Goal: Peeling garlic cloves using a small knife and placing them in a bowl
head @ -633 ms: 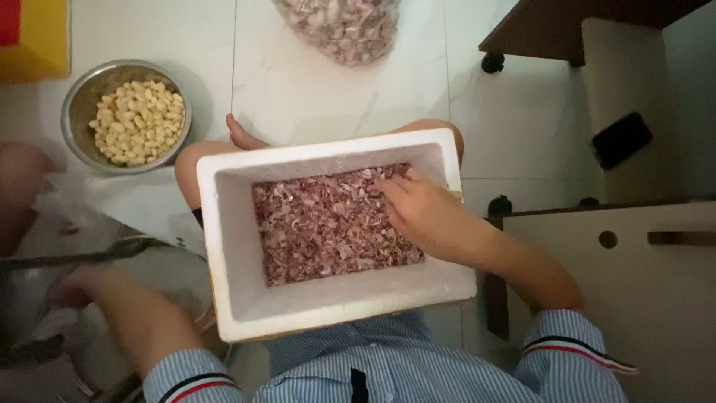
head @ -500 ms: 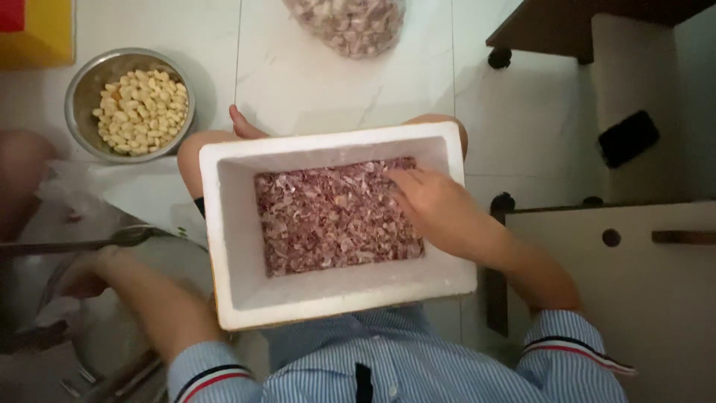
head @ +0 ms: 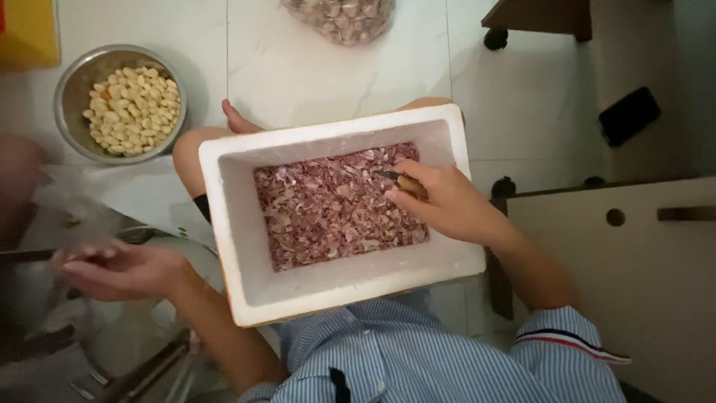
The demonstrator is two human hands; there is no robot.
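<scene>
Pale marble tiles (head: 313,67) are spreading out under me as I am sitting on the floor with a white foam box (head: 246,224) resting across my lap in the middle of the frame. Its bottom is covered with a bed of purplish papery skins (head: 328,205), and my right hand (head: 440,201) is reaching into the right side of the box, fingers curled closed around a small knife (head: 399,179) whose dark tip is pointing left, just above the skins. My left hand (head: 119,265) is stretching out at the lower left of the frame, over blurred clear plastic (head: 67,201); its fingers are looking loosely extended, and I cannot tell whether it is pinching anything. A metal bowl (head: 71,78) of pale peeled cloves (head: 133,101) is sitting at the upper left, well apart from the box, and a clear bag of unpeeled bulbs (head: 343,16) is showing at the top edge. A dark phone (head: 629,116) is lying at the upper right. To work well, I judge I should be keeping the blade low over the box so the skins are falling inside, and holding the tip turned away from my fingers.
</scene>
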